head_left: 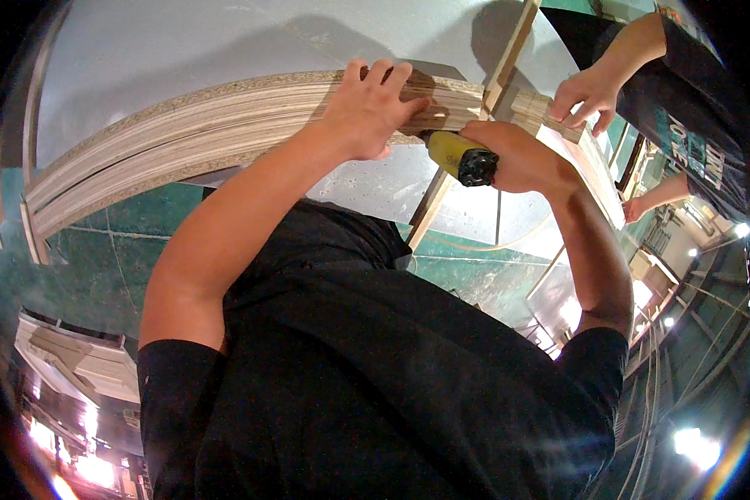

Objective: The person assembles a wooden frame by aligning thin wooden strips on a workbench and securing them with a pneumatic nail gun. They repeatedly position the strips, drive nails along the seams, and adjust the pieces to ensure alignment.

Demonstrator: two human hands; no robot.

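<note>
A long bundle of pale wooden boards (217,121), laid face to face, stretches across the grey surface and bows with the lens. My left hand (367,108) lies across it, fingertips hooked over the far edge and thumb toward the right. Just right of that, my right hand (517,157) is closed round a yellow-and-black power drill (458,157). The drill's front end meets the near side of the boards, close to my left thumb; its tip is hidden. Most of the drill's handle is behind my fingers.
Another person's hand (587,96) touches the right end of the boards; their other hand (635,208) is lower, beside a pale panel. A wooden batten (512,54) crosses beyond the boards. The grey sheet (158,50) lies behind, above a green floor (133,250).
</note>
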